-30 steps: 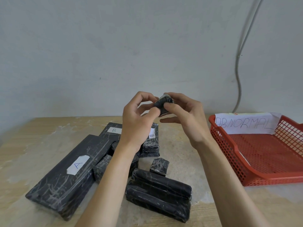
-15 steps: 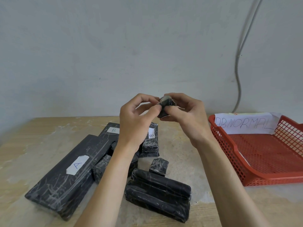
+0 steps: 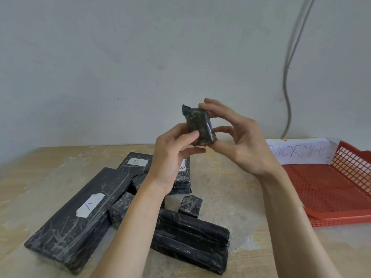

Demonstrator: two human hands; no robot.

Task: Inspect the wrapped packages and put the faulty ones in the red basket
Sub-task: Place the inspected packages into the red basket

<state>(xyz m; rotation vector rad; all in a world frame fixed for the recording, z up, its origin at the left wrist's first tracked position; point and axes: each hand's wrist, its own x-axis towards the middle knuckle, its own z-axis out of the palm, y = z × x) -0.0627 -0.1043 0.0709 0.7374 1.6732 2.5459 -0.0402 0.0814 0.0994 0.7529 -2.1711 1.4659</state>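
Observation:
A small black wrapped package (image 3: 200, 125) is held up in the air above the table, nearly upright, with a loose flap of wrap at its top left corner. My right hand (image 3: 241, 141) pinches it between fingertip on top and thumb underneath. My left hand (image 3: 172, 155) touches its lower left side with the thumb, fingers curled. The red basket (image 3: 341, 189) stands on the table at the right, behind my right wrist, with a paper sign reading "NORMAL" on its back wall. Below my hands lie several more black wrapped packages (image 3: 190, 237).
A long package labelled A (image 3: 80, 215) lies at the left, one labelled B (image 3: 136, 163) behind it, a small cube-like package (image 3: 190, 205) in the middle. The wooden table (image 3: 230, 193) meets a grey wall; a grey cable (image 3: 289, 77) hangs down the wall behind the basket.
The small package has been turned from end-on to nearly upright, showing its long face. My right hand's fingers have spread out and my left hand has dropped slightly lower.

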